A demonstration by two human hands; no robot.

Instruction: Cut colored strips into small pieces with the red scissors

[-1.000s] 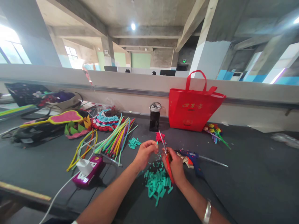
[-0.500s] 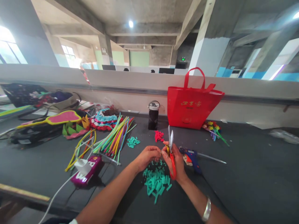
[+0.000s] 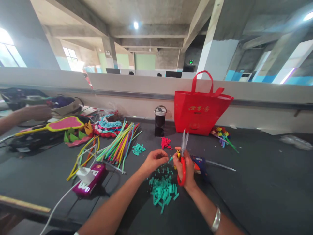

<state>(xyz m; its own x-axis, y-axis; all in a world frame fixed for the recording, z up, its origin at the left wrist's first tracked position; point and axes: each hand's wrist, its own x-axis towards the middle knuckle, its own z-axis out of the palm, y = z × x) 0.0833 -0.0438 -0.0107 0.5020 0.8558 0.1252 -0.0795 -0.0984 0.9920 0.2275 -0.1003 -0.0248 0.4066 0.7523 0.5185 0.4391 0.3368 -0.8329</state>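
My right hand [image 3: 186, 169] is closed around a pair of red-handled scissors [image 3: 182, 173], whose slightly parted blades point up and away. A small green strip [image 3: 170, 159] spans the gap between the fingertips of both hands. My left hand [image 3: 156, 160] pinches at its near end, thumb and forefinger together. Just below lies a loose pile of cut green strips [image 3: 162, 191] on the dark table, with smaller scraps along its top. Beyond my hands are a small heap of green pieces [image 3: 139, 149] and one of red pieces [image 3: 165, 142].
A blue glue gun [image 3: 199, 161] lies behind my right hand. Left are colourful pipe cleaners [image 3: 118, 145] and a purple power strip [image 3: 91, 181]. A phone [image 3: 159, 126] leans on a cup near a red bag [image 3: 201, 112]. Another person's hand [image 3: 40, 112] reaches in at far left.
My right hand and the scissors have shifted slightly right, away from my left hand, and the green strip now shows between them. Another person's arm has come in at the far left.
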